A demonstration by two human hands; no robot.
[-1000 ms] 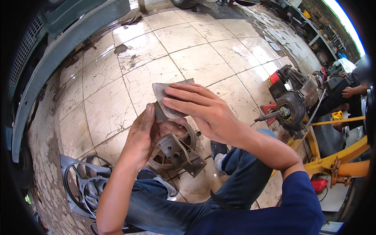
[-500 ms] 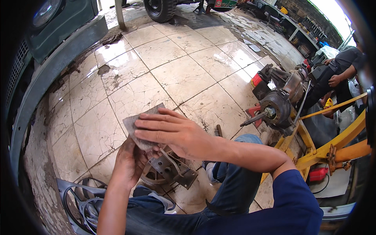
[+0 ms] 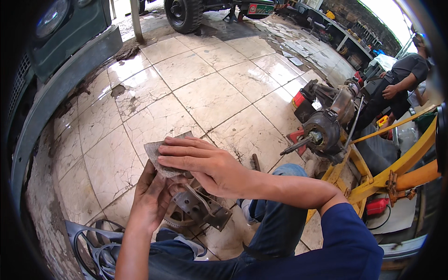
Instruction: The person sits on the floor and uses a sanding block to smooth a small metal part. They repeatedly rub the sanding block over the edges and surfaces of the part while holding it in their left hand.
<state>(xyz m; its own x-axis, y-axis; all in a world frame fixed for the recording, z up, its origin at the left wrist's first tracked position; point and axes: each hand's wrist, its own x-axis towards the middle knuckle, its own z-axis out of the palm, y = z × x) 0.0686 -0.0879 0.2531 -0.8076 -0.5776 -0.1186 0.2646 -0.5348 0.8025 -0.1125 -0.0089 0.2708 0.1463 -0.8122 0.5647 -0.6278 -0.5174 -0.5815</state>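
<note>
A rusty round metal part with a bolted bracket [image 3: 198,210] rests on my lap. My left hand [image 3: 151,196] grips its upper edge from below. My right hand [image 3: 200,161] lies flat on top, fingers pressing a grey sheet of sandpaper [image 3: 158,156] against the part. The sheet's corner sticks out past my fingertips. My palms hide most of the part's upper face.
Cracked white floor tiles [image 3: 205,93] spread ahead. A green vehicle bumper [image 3: 60,74] curves along the left. An axle assembly [image 3: 326,126] on a yellow stand [image 3: 396,172] sits at right, with a person [image 3: 396,88] beyond. A grey grille [image 3: 93,242] lies by my left knee.
The view has tilted up, so hands and part sit lower in the picture. My right hand has slid the sandpaper slightly across the part; the left grip is unchanged.
</note>
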